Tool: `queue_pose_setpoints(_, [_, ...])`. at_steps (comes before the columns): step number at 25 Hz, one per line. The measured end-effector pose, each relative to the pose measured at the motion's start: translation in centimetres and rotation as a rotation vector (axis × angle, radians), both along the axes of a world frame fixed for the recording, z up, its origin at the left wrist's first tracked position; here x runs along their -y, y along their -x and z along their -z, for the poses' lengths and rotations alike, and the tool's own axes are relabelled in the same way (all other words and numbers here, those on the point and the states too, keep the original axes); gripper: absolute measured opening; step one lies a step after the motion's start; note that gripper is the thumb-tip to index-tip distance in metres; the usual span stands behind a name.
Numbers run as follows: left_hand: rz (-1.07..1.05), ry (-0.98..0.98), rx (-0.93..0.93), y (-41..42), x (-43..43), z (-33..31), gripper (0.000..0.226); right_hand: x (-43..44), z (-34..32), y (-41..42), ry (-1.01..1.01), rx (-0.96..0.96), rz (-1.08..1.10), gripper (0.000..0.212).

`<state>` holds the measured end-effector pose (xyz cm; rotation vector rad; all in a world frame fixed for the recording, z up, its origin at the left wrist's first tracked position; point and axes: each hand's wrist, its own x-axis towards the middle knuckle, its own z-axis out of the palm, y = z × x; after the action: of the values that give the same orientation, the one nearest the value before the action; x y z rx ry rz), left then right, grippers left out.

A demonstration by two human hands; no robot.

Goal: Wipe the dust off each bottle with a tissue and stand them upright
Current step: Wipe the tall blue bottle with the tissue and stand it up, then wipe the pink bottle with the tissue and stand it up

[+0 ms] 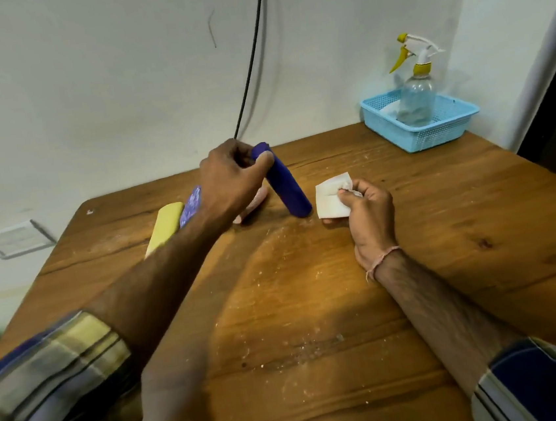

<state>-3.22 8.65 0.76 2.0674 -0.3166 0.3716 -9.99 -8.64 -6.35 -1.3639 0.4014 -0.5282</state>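
Note:
My left hand [232, 180] grips the top of a dark blue bottle [286, 189], which is tilted with its base resting on the wooden table [312, 292]. My right hand [367, 207] holds a folded white tissue [331, 196] just right of the bottle's base, not touching it. A yellow bottle [165, 227] lies flat to the left. Beside it lies a purple patterned bottle [191, 205], partly hidden by my left wrist. A pink bottle [252, 206] lies behind my left hand, mostly hidden.
A light blue plastic basket [423, 133] at the table's back right corner holds a clear spray bottle [417, 93] with a yellow and white trigger. A black cable [250, 62] hangs down the wall behind. White dust specks cover the table's middle.

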Motion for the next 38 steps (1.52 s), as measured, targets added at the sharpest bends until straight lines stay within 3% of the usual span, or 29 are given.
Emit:
queue_pose_setpoints(6, [0.101,-0.217,0.000,-3.8,6.7,-2.4,0.031,0.7,0.8,-0.6,0.044,-0.071,0.048,0.009])
queue_pose_setpoints(18, [0.086,-0.115,-0.133,-4.1,6.1,-1.7,0.040,0.6,0.6,-0.2,0.173,-0.135,0.103,0.013])
queue_pose_setpoints(32, [0.165,-0.185,-0.166,-2.8,4.3,-1.3,0.045,0.4,0.3,0.4,0.184,-0.109,0.015,0.008])
queue_pose_setpoints(38, [-0.122,-0.350,-0.235,-1.7,-2.4,2.1,0.046,0.2,0.2,0.6,0.190,-0.085,-0.015,0.011])
